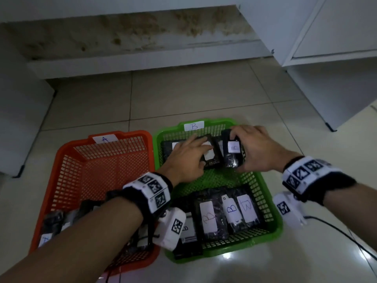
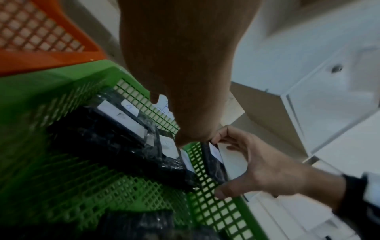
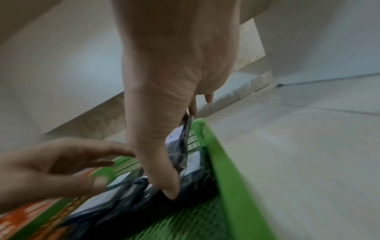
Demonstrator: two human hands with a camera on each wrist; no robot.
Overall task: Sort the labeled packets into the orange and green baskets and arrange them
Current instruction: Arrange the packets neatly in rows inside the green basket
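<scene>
Forearms with marker-printed wristbands fill the near edge of the head view. Beyond them the green basket (image 1: 271, 205) of plastic mesh carries a white tag reading "B" on its far rim; the orange basket (image 1: 67, 152), touching the green basket's left side, is tagged "A". At the green basket's far end the left hand (image 1: 187, 156) presses straight fingers on a flat black packet (image 1: 210, 160) with a white label. Just right of it, the right hand (image 1: 259, 150) grips an upright packet (image 1: 232, 154), its handwriting too blurred to read. Along the green basket's near wall lie shiny wrapped packets (image 1: 228, 211) marked "B".

From the left wrist, the right hand's thumb (image 2: 224, 191) and fingers clamp that packet's edges beside the green basket's mesh wall.

From the right wrist, only the crinkled film shows, pinched above the green rim.
</scene>
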